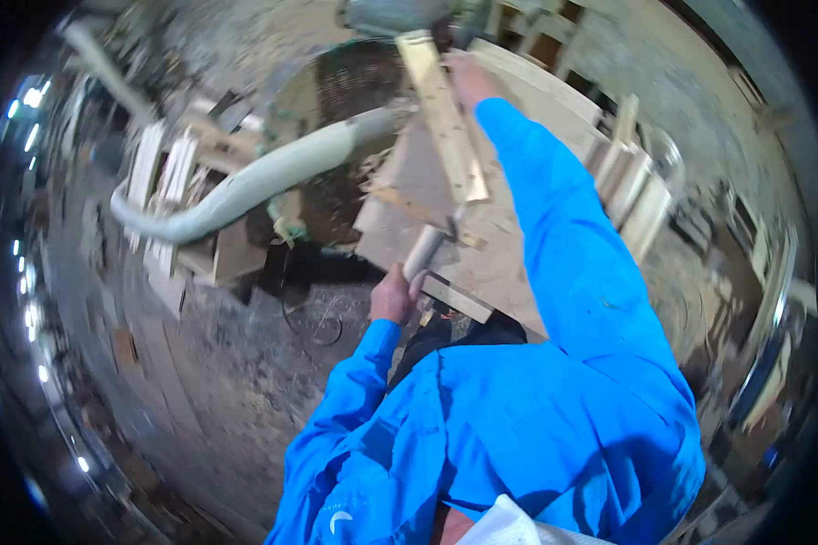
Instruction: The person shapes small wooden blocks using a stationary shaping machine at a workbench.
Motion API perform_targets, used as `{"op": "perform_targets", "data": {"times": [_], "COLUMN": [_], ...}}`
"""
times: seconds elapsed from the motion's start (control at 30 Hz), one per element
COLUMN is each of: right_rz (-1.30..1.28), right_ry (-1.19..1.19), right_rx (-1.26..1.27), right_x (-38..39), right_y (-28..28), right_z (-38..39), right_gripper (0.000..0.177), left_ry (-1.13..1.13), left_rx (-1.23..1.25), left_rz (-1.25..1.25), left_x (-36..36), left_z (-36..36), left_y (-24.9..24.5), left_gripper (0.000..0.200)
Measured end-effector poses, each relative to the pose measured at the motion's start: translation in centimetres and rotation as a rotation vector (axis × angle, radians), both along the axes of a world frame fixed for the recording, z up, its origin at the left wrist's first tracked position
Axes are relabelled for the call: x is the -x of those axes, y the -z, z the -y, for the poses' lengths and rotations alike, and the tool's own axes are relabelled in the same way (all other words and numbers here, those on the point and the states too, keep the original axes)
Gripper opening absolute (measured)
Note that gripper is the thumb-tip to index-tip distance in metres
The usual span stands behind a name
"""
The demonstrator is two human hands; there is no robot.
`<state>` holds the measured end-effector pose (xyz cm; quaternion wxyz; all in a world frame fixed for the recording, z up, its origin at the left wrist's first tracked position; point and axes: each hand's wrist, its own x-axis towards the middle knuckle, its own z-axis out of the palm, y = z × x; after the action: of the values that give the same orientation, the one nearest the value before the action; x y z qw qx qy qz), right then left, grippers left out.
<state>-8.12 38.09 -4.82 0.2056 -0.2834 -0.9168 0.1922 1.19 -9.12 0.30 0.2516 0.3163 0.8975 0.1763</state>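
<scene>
My left hand (394, 295) is closed around the near end of a short pale wooden piece (423, 249), which points up over the near edge of the wooden worktable (509, 245). A long, narrow board (441, 118) with small dark marks lies across the tabletop, running away from me. My right arm is stretched far forward, and my right hand (468, 80) rests beside the far end of that board. Its fingers are blurred, so I cannot tell how they are bent. A thin wooden strip (413, 205) lies crosswise near the board's near end.
A thick pale hose (273, 173) curves in from the left to the table, with wood shavings by its mouth. Stacked pale lengths of wood (632, 195) stand to the right. More cut pieces (159, 173) are piled at the left. A grey machine part (395, 13) sits at the back.
</scene>
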Motion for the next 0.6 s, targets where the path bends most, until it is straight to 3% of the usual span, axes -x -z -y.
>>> {"op": "perform_targets", "data": {"times": [0.03,0.07,0.1,0.13,0.17,0.2,0.23,0.27,0.3,0.37,0.4,0.47,0.5,0.53,0.57,0.6], "right_rz": [-0.011,0.113,0.083,-0.098,-0.024,0.039,-0.298,-0.553,-0.915,-0.941,-0.95,-1.142,-0.996,-0.874,-0.659,-0.471], "right_ry": [0.019,0.04,0.049,0.026,0.147,0.281,0.268,0.529,0.53,0.846,0.835,0.586,0.412,0.145,-0.078,-0.006], "right_rx": [-0.077,0.236,0.321,0.088,0.275,0.139,0.251,0.652,0.748,0.624,0.621,0.663,0.561,0.453,0.312,0.596], "right_x": [0.4,-0.3,-2.1,-2.8,-5.7,-8.2,-11.3,-15.1,-17.1,-17.6,-16.8,-14.4,-9.5,-5.2,-1.2,-0.9], "right_y": [2.5,-0.8,-3.9,-1.4,-3.1,-1.3,-0.3,-1.7,-1.2,-8.7,-8.6,-7.7,-12.4,-12.6,-9.9,-20.8], "right_z": [-0.9,-0.2,1.3,0.9,1.2,0.8,1.7,3.2,3.5,8.0,8.0,6.7,12.1,13.6,14.0,22.6], "right_gripper": [0.037,0.046,0.045,0.044,0.043,0.042,0.041,0.039,0.038,0.033,0.033,0.032,0.033,0.037,0.053,0.076], "left_ry": [-0.015,-0.067,-0.067,-0.061,-0.021,0.033,0.048,0.115,0.12,0.118,0.115,0.129,0.127,0.123,0.137,0.15], "left_rx": [0.006,-0.007,-0.032,-0.053,-0.069,-0.115,-0.128,-0.133,-0.139,-0.159,-0.169,-0.193,-0.189,-0.199,-0.195,-0.186], "left_rz": [0.017,0.082,0.108,0.084,0.077,0.082,0.086,0.108,0.104,0.057,0.048,0.058,0.048,0.04,0.036,0.034], "left_x": [0.1,-0.5,-1.1,-1.6,-2.0,-2.2,-2.7,-3.3,-3.6,-4.0,-3.8,-3.8,-4.0,-4.0,-3.9,-4.0], "left_z": [1.2,1.1,1.3,1.5,1.6,2.1,2.1,1.7,1.5,2.1,2.2,2.2,2.2,2.1,2.0,1.9], "left_y": [2.0,0.1,-0.8,-2.0,-1.6,-0.6,0.3,1.1,1.6,2.5,2.1,0.6,0.0,0.0,0.2,0.5], "left_gripper": [0.051,0.052,0.053,0.054,0.054,0.053,0.054,0.054,0.055,0.057,0.057,0.056,0.056,0.056,0.056,0.055]}}
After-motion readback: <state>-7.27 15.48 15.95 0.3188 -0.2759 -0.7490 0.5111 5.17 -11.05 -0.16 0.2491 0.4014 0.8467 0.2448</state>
